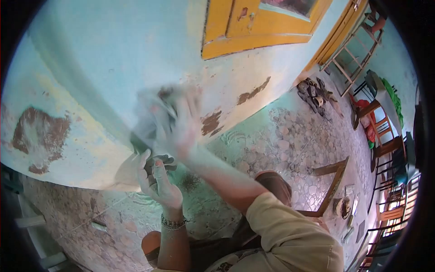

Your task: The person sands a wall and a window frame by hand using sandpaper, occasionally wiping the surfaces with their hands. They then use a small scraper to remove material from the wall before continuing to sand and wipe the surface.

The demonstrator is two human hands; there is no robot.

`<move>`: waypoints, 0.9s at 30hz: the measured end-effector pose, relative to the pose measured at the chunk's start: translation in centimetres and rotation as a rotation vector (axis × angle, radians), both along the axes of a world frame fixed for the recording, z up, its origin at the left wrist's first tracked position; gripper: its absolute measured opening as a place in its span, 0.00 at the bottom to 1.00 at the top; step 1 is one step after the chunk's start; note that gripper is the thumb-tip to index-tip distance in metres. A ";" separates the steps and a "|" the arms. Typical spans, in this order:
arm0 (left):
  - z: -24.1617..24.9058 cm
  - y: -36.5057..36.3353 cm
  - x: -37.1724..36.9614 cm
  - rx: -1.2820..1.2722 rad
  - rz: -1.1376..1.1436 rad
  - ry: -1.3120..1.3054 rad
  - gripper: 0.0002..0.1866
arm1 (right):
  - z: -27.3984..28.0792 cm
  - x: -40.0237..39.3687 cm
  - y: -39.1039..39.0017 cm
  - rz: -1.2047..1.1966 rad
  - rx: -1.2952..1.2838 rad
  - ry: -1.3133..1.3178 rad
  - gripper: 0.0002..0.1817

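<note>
My right hand (176, 120) is smeared by motion in front of the pale blue wall (108, 50), near its lower part. Something greyish shows blurred beside its fingers, too smeared to make out. Below it, my left hand (158, 179) is raised with the palm up and the fingers curled but apart, with nothing seen in it. A bracelet (173, 222) circles the left wrist. Brown bare patches (210, 123) mark the wall to the right of my right hand, and a larger brown patch (43, 133) lies at the far left.
A yellow-orange wooden frame (217, 43) is set in the wall above. Footwear (315, 97) lies by the wall's foot. A wooden frame piece (333, 190) and a round container (344, 207) are on the floor at right. Beyond are chairs (383, 124) and a ladder (349, 68) with part of a person (376, 22).
</note>
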State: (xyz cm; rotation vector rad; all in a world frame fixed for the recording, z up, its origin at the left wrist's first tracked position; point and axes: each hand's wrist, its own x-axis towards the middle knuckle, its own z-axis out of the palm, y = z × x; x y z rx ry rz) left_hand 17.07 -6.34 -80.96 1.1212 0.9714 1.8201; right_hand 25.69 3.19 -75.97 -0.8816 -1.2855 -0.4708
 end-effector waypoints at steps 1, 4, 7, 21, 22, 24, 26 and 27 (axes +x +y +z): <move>-0.4 -0.1 0.0 0.026 -0.012 0.027 0.18 | 1.6 0.1 0.4 -0.042 0.011 0.008 0.13; -0.9 0.0 0.2 0.009 -0.014 0.075 0.18 | 11.6 1.1 3.2 -0.133 0.262 0.085 0.13; -1.2 0.1 0.0 0.021 -0.001 0.121 0.17 | 11.5 2.3 2.8 -0.096 0.234 0.065 0.12; -1.2 1.4 -1.1 0.127 0.021 0.091 0.17 | 8.2 6.1 2.5 -0.012 0.058 -0.030 0.08; -1.6 1.4 -1.4 0.123 0.021 0.083 0.17 | 6.1 6.4 2.2 -0.032 0.045 -0.036 0.07; -2.0 1.6 -1.5 0.128 0.027 0.061 0.17 | 3.5 6.7 1.6 -0.016 0.014 0.003 0.05; -1.3 1.2 -1.6 0.091 0.026 0.120 0.17 | 4.3 7.4 1.3 -0.040 -0.024 -0.017 0.05; -0.9 0.8 -1.8 0.069 0.026 0.153 0.17 | 7.3 8.3 2.4 -0.093 -0.038 -0.090 0.07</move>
